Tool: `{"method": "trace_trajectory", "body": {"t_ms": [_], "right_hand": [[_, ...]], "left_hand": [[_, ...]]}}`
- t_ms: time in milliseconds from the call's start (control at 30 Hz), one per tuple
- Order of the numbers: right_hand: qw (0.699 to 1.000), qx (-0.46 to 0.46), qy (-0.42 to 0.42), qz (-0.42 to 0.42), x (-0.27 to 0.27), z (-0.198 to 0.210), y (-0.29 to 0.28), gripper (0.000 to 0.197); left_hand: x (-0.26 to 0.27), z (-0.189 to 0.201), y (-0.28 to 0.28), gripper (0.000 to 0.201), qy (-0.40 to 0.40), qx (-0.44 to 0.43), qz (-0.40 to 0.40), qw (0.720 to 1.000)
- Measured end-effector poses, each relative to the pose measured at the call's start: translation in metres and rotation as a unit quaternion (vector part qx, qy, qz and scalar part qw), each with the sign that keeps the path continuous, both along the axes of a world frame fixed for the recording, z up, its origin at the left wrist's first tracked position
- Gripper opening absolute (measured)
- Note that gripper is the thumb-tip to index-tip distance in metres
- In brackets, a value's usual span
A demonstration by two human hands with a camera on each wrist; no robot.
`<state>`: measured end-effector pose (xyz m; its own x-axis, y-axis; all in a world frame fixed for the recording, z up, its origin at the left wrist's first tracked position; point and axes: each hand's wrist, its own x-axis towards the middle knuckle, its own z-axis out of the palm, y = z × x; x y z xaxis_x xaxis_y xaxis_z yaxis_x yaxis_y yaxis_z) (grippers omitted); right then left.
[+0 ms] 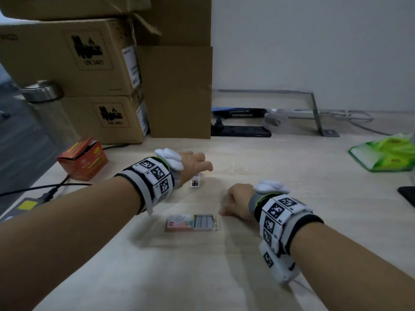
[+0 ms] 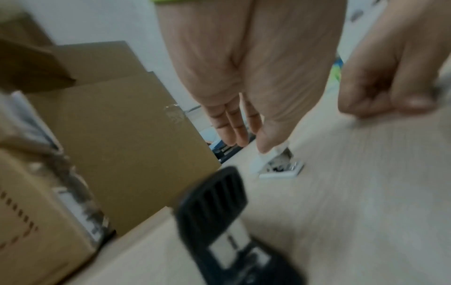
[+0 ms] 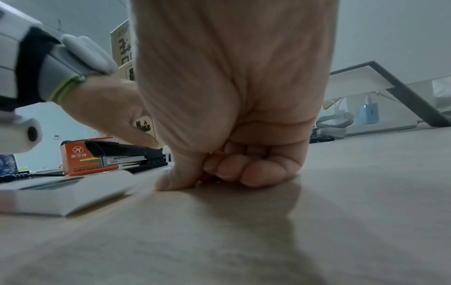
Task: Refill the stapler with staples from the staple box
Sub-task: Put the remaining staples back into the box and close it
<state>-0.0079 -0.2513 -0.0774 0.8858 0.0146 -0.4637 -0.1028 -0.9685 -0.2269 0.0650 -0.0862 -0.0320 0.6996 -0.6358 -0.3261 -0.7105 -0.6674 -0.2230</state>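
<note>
The staple box (image 1: 179,223) lies open on the pale desk, with grey staple strips (image 1: 203,221) showing in its tray. My left hand (image 1: 197,163) reaches forward above it, fingers straight. The black stapler (image 2: 219,221) lies under that wrist, hidden in the head view; in the right wrist view the stapler (image 3: 127,154) lies closed and flat. The left thumb (image 2: 266,142) touches the flap of a small white box (image 2: 275,165) at the stapler's front end. My right hand (image 1: 234,202) rests on the desk as a fist right of the staple box (image 3: 61,190), nothing visible in it.
Stacked cardboard boxes (image 1: 94,70) and a metal-lidded jar (image 1: 42,93) fill the back left. An orange carton (image 1: 83,160) and black cable (image 1: 45,189) lie left. A power strip (image 1: 242,131), metal bracket (image 1: 314,108), green packet (image 1: 386,153) and dark device (image 1: 407,194) sit back and right.
</note>
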Motion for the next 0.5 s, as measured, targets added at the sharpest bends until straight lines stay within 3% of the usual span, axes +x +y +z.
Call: {"method": "trace_trajectory", "body": {"t_ms": [100,167,233,333,433,500], "right_hand": [[1.000,0.015,-0.012,-0.021,0.000,-0.004,0.001,0.042],[1.000,-0.002,-0.017,-0.015,0.000,-0.004,0.002,0.043],[0.999,-0.031,-0.017,-0.007,-0.002,-0.003,0.004,0.049],[0.996,-0.079,-0.026,0.016,-0.006,0.001,0.008,0.052],[0.994,-0.093,-0.033,0.040,-0.012,0.004,0.008,0.043],[0.995,-0.079,-0.037,0.043,-0.015,0.005,0.007,0.034]], "left_hand": [[-0.018,0.003,0.011,0.053,0.000,-0.152,0.052,0.987],[-0.032,0.005,0.017,0.039,0.022,-0.201,0.079,0.976],[-0.046,0.007,0.019,0.041,0.062,-0.185,0.093,0.976],[-0.065,0.002,0.019,0.060,0.109,-0.110,0.111,0.982],[-0.076,-0.010,0.020,0.067,0.116,-0.064,0.129,0.983],[-0.080,-0.018,0.021,0.060,0.113,-0.059,0.142,0.982]]}}
